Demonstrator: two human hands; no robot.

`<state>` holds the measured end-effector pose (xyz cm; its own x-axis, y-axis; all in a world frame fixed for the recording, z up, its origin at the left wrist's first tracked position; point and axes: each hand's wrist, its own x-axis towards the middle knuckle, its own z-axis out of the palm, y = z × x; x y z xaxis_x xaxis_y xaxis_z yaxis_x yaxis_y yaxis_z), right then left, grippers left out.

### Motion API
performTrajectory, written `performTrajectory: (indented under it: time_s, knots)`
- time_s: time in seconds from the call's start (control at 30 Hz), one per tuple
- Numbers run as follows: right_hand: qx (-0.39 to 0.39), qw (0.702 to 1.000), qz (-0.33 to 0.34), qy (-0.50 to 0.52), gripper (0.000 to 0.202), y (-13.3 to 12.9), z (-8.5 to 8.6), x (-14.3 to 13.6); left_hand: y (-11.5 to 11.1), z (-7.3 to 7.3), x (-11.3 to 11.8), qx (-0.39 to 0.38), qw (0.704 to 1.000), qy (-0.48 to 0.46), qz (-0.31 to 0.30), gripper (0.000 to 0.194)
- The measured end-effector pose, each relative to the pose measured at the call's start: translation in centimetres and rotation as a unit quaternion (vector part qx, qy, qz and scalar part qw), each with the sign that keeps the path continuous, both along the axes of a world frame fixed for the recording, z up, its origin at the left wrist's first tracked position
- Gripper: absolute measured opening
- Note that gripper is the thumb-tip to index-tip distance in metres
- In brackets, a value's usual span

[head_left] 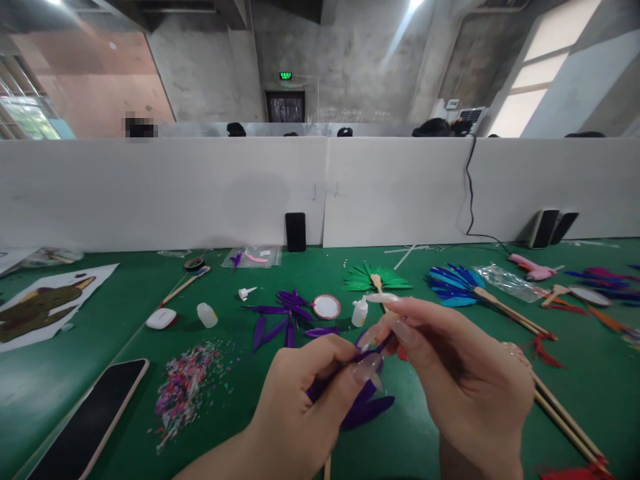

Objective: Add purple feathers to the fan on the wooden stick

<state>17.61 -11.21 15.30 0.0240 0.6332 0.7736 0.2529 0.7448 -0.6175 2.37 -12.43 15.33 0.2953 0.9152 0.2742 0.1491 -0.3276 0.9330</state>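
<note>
My left hand (310,393) pinches a purple feather between thumb and index finger, near the middle of the view. Close beside it, my right hand (455,373) grips the same feather's narrow end with thumb and fingertips. Below my fingers more purple feathers (367,410) hang over the green table; whether they join the held one is hidden. Beyond my hands lie loose purple feathers (280,320), a small round white disc with a reddish rim (326,307) and a small white squeeze bottle (359,312).
A green feather fan (360,277) and a blue feather fan (453,283) lie behind and right. A pink glue gun (535,267) is corded at far right. Left are a phone (93,420), colourful scraps (185,387) and another bottle (207,315). A white partition (200,193) closes the back.
</note>
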Motion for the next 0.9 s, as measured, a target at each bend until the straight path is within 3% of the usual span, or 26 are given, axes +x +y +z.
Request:
performTrajectory:
  time_s: [0.2,0.33,0.53,0.9]
  knots:
    - [0.031,0.999,-0.002,-0.030,0.044,-0.1,0.2,-0.2,-0.2,0.5,0.1,-0.113,0.991,-0.060,-0.029,0.033]
    - [0.061,0.996,-0.036,-0.057,0.047,-0.3,0.4,0.3,-0.3,0.6,0.3,-0.166,0.979,-0.103,-0.051,0.034]
    - [0.038,0.998,-0.010,-0.057,0.039,-0.2,0.5,0.7,0.0,0.3,0.0,-0.174,0.972,-0.143,-0.067,0.033]
    - [-0.004,1.000,-0.019,0.001,0.036,-0.3,0.2,-0.1,0.0,0.8,-0.2,-0.155,0.982,-0.083,-0.073,0.031]
